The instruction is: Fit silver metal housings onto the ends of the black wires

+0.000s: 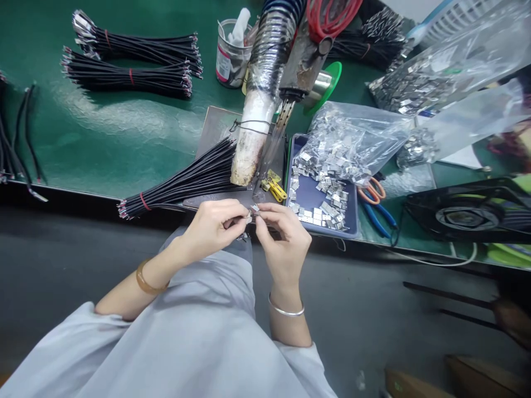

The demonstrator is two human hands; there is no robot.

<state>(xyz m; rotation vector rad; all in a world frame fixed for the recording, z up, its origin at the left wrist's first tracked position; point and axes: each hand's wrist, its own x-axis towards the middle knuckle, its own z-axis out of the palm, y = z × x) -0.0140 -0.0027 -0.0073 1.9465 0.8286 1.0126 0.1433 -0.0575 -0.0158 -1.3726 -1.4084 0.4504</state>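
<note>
In front of the bench edge, my left hand [218, 224] and my right hand [284, 235] meet with their fingertips almost touching. Thumb and forefinger of my left hand are closed in a pinch on a small silvery metal piece [249, 219]. A second bright metal tab [254, 208] shows at the fingertips of my right hand, which is also pinched. Whether the two pieces are joined is too small to tell. Just behind my left hand lies a bundle of black cables [191, 177], bound with a red band. A blue tray [352, 221] of small metal connector shells [327, 213] is right of my right hand.
A taped duct [253, 132] and a soldering iron-like tool [286, 113] hang over a board. Yellow clips [276, 188] lie beneath. Blue-handled pliers [378, 218], a black fan [468, 213] and a bag of metal parts [352, 138] stand right. More cable bundles [128, 77] lie back left.
</note>
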